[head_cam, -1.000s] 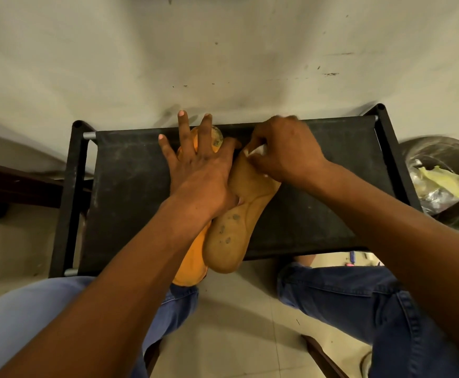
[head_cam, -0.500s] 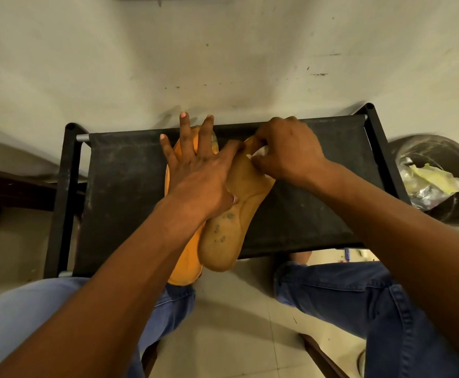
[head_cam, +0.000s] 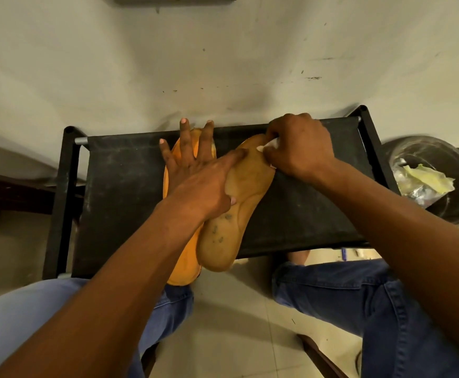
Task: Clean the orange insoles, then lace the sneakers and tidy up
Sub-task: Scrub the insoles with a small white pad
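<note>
Two orange insoles [head_cam: 239,203] lie on the black rack [head_cam: 124,192]; left hand [head_cam: 198,184] presses them flat-fingered, right hand [head_cam: 299,148] pinches a white wipe [head_cam: 270,144], now nearer the toe.

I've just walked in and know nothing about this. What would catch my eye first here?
Two orange insoles lie side by side on a black stand, their heels hanging over its near edge. The left hand presses flat across both, while the right hand pinches a small white wipe against the toe of the right-hand one. A dark bin holding crumpled waste sits at the far right.
</note>
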